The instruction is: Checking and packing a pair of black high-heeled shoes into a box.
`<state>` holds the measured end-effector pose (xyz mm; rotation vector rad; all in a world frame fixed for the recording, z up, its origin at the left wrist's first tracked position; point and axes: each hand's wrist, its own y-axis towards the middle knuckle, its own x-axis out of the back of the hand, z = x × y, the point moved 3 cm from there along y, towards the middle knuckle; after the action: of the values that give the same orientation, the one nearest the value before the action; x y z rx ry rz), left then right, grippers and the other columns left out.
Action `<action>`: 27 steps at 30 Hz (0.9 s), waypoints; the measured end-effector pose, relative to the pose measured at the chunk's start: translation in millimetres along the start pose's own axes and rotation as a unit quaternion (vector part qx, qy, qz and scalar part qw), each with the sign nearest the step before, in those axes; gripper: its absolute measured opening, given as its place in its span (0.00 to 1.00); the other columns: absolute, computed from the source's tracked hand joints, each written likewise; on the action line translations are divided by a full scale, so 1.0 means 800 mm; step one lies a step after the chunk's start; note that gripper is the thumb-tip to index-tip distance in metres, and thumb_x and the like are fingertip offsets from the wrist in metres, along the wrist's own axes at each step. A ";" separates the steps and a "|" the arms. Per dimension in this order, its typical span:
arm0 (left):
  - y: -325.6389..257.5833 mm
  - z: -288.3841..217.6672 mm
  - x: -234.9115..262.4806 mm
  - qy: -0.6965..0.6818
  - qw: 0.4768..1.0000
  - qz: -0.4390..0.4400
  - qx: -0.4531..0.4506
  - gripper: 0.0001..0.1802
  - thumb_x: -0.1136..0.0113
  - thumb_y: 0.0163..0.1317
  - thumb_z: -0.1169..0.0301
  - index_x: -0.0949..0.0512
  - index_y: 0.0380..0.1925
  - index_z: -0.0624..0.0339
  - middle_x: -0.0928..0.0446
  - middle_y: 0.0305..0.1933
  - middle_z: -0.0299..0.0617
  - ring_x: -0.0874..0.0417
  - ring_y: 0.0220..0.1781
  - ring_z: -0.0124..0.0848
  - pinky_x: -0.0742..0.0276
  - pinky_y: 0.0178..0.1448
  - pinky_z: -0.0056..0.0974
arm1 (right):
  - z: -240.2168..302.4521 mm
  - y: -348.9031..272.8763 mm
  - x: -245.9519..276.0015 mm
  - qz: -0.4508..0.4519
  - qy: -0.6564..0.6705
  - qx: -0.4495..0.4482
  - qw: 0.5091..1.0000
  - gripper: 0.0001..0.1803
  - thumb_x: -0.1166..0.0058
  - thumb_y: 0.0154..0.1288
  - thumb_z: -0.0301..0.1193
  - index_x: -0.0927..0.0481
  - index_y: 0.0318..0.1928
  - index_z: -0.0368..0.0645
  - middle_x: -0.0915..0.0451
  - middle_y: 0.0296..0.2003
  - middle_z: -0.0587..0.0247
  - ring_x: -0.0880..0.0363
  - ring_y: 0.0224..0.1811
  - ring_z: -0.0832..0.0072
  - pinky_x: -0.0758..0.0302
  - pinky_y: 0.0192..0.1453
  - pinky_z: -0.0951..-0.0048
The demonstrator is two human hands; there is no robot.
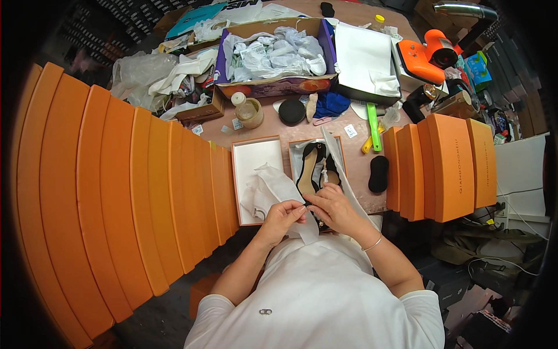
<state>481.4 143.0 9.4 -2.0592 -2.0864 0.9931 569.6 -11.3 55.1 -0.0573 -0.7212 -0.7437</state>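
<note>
Person stands at a crowded bench w/ both hands meeting low over the shoebox point(292, 152). Left hand point(283, 216) is curled, thumb and fingers pinched on a fold of white tissue point(273, 187). Right hand point(332, 209) is closed too, fingertips nipping something small right beside the left thumb; can't tell if it's tissue edge or a strap, too small. The black shoes point(311, 168) lie in the box, heels toward the far end, tissue draped over the near end and out toward the lid point(254, 160), which lies open-side up just left, touching the box.

Risks, as I'd judge them:
- Tissue is thin & pulled between two pinches. A sharp tug prob tears it.
- The paper strip point(343, 168) running across the box's right side is loose; an elbow or wrist swing could drag it out.
- Box sits near the bench's front edge, close to the body. A lean fwd or a pull toward the chest might tip it off.
- Stack of orange boxes point(122, 192) at left leans in a long row, touching the lid. A nudge on the lid could shift the nearest ones.
- Bottle point(247, 109) stands just beyond the lid; a reach over may knock it onto the lid.
- Black pad point(378, 173) lies right of the box, apart, low risk.
</note>
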 end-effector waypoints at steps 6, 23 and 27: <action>0.005 -0.012 -0.002 0.016 1.000 -0.006 -0.020 0.09 0.43 0.66 0.70 0.20 0.39 0.64 0.19 0.34 0.38 0.20 0.37 0.24 0.23 0.47 0.31 | -0.019 -0.011 0.005 0.035 0.145 -0.109 0.983 0.11 0.41 0.62 0.29 0.19 0.45 0.40 0.18 0.35 0.57 0.20 0.39 0.63 0.38 0.69 0.52; 0.024 0.005 -0.020 0.069 0.997 0.001 -0.030 0.09 0.42 0.66 0.71 0.19 0.38 0.66 0.19 0.34 0.38 0.20 0.36 0.24 0.23 0.46 0.30 | -0.014 -0.007 0.019 0.010 0.213 -0.094 0.972 0.09 0.35 0.56 0.27 0.17 0.38 0.38 0.20 0.32 0.60 0.22 0.35 0.69 0.26 0.45 0.70; 0.022 -0.004 -0.021 0.013 0.999 -0.005 -0.046 0.08 0.43 0.65 0.73 0.19 0.37 0.67 0.19 0.33 0.38 0.20 0.35 0.23 0.24 0.45 0.29 | -0.016 -0.010 0.021 0.000 0.195 -0.131 0.972 0.10 0.35 0.56 0.28 0.17 0.38 0.39 0.20 0.32 0.60 0.22 0.35 0.69 0.26 0.42 0.72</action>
<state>500.3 127.3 10.5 -2.0899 -2.1657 0.8801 580.3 -30.9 54.3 -0.1470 -0.2450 -0.8170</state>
